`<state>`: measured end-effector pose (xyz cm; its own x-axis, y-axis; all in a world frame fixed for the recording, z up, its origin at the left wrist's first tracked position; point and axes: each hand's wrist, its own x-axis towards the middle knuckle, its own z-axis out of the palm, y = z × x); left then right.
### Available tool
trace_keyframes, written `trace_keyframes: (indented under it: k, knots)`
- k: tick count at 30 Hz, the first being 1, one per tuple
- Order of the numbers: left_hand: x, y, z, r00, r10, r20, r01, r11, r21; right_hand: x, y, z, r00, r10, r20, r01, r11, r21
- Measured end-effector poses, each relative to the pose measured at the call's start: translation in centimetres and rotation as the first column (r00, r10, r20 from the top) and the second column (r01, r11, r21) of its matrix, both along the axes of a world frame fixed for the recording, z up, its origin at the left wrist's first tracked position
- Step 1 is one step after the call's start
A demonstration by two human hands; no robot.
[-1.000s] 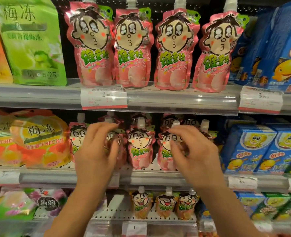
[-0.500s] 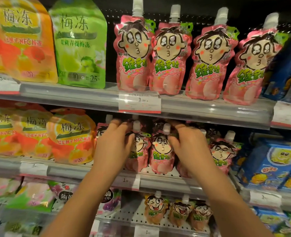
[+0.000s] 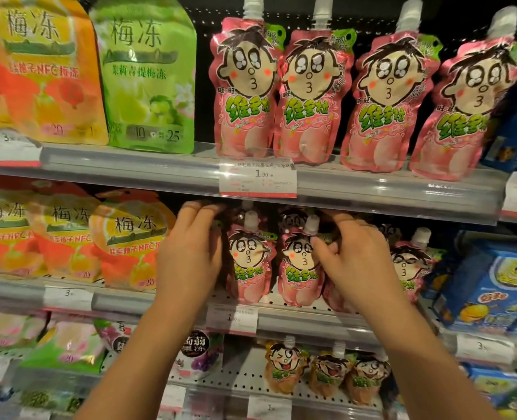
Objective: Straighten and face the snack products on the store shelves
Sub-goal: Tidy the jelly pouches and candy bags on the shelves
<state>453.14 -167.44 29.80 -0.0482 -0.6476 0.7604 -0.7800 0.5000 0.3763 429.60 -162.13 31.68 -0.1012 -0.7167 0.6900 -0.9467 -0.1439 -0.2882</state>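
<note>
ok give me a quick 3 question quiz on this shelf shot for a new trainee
1. True or false: four pink pouches stand on the top shelf.
2. Which shelf do the left hand and right hand work on? A top, B middle, C bottom
3. The price tag under the top pink pouches reads 1.__

Key: 1 true; 2 B; 3 90

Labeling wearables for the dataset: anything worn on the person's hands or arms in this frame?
Nothing visible. The left hand and right hand are bare: no gloves, rings, watch or bands. Both forearms are uncovered down to the bottom edge of the frame, with no sleeve showing. No markings on either.
</note>
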Motion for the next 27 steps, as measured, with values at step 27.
trace_keyframes:
  k: [27]
  knots:
    - [2.3, -1.4, 0.8, 0.998, -0.064, -0.028, 0.068, 0.981, 0.181, 5.9, -2.6, -0.9, 0.987, 0.156, -0.031, -0.153, 0.984, 0.089]
